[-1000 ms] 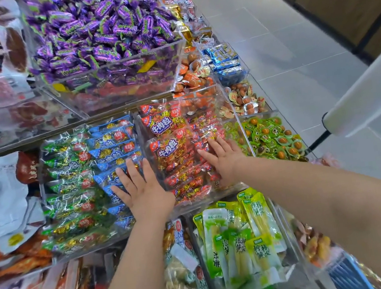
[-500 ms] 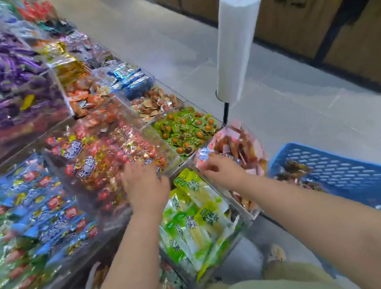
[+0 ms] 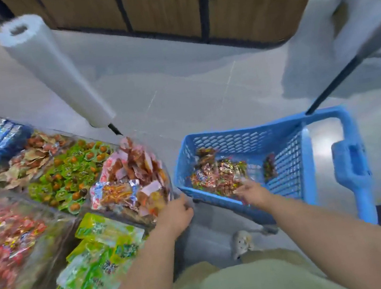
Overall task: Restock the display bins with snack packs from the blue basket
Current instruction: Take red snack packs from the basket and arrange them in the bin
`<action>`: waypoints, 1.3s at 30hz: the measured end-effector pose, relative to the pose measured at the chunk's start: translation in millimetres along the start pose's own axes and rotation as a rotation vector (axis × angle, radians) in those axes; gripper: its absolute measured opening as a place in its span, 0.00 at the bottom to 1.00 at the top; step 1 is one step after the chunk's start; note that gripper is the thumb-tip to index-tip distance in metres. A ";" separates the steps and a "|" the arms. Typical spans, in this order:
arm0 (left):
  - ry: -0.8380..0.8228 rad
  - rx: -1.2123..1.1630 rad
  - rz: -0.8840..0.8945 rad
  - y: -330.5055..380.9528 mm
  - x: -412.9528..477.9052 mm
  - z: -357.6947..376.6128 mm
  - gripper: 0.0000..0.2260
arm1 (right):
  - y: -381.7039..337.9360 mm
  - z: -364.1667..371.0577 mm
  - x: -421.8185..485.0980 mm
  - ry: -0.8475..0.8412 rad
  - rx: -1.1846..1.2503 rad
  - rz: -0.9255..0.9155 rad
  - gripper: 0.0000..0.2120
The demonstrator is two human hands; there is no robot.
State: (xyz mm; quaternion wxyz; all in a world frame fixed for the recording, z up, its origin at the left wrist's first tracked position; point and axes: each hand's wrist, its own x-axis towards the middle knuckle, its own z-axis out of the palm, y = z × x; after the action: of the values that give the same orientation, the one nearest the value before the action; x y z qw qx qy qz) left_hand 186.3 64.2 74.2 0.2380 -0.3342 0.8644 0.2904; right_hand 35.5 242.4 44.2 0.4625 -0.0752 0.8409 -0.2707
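Observation:
The blue basket [image 3: 233, 138] stands on the floor to the right of the display, with a heap of red and gold snack packs [image 3: 216, 177] in its bottom. My right hand [image 3: 253, 193] reaches over the basket's near rim, fingers extended toward the packs, holding nothing that I can see. My left hand [image 3: 176, 212] hangs between the basket and the corner bin of orange and pink packs [image 3: 133, 180], fingers loosely curled and empty. The frame is motion-blurred.
Clear display bins hold green packs [image 3: 66, 177], red packs [image 3: 5, 236] and yellow-green packs [image 3: 101, 251]. A white bag roll [image 3: 49, 69] stands on a pole at the display's edge. The basket's long handle [image 3: 353, 164] sticks out right. Wooden cabinets [image 3: 163, 4] line the far wall.
My view swung right from the bins to the basket. Both hands left the red-pack bin; the right one moved over the basket, the left one dropped beside the corner bin.

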 end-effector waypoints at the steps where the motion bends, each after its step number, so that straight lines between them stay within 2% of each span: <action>1: -0.036 -0.013 -0.006 8.0 5.4 9.9 0.11 | 15.4 -8.8 0.5 -0.015 0.030 0.050 0.15; 9: -0.318 0.078 -0.046 36.9 29.4 53.6 0.10 | 85.0 -49.1 -15.2 0.031 0.356 0.337 0.12; 11: -0.338 0.064 -0.066 40.2 42.5 50.7 0.05 | 84.1 -53.4 -15.1 0.017 0.461 0.354 0.14; 15: -0.305 -0.017 -0.126 46.2 78.3 41.0 0.08 | 75.8 -64.1 -6.2 0.048 0.579 0.403 0.09; 18: -0.370 0.015 -0.079 55.2 111.2 28.7 0.09 | 69.5 -72.3 8.7 0.083 0.587 0.453 0.09; 21: -0.454 0.047 -0.026 70.2 144.7 11.0 0.08 | 60.2 -73.7 25.0 0.009 0.570 0.494 0.14; 22: -0.472 0.058 -0.012 74.7 156.6 5.9 0.08 | 58.8 -73.1 30.5 0.036 0.580 0.509 0.14; 25: -0.480 0.080 0.009 83.6 193.5 -7.8 0.11 | 55.7 -71.9 46.6 0.129 0.615 0.574 0.11; 29: -0.487 0.084 -0.031 82.7 238.7 -9.9 0.06 | 49.2 -68.1 78.2 0.079 0.555 0.601 0.02; 31: -0.457 0.077 -0.061 76.4 257.1 -2.5 0.10 | 46.3 -66.0 96.5 0.059 0.488 0.583 0.02; 33: -0.407 0.041 -0.106 70.3 272.4 8.5 0.19 | 42.9 -63.3 115.9 0.027 0.437 0.579 0.03; 37: -0.395 0.025 -0.155 61.2 301.1 38.4 0.37 | 42.7 -51.1 153.4 -0.065 0.383 0.544 0.16; 39: -0.423 0.119 -0.139 57.2 313.9 53.7 0.38 | 46.5 -45.9 167.1 -0.054 0.416 0.552 0.16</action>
State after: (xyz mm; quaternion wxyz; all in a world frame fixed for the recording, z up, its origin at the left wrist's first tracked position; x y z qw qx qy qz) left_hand -51.1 -3.5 -134.9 0.4528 -0.3102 0.7857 0.2854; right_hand -90.0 236.3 -83.8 0.5457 0.2439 0.7439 -0.2989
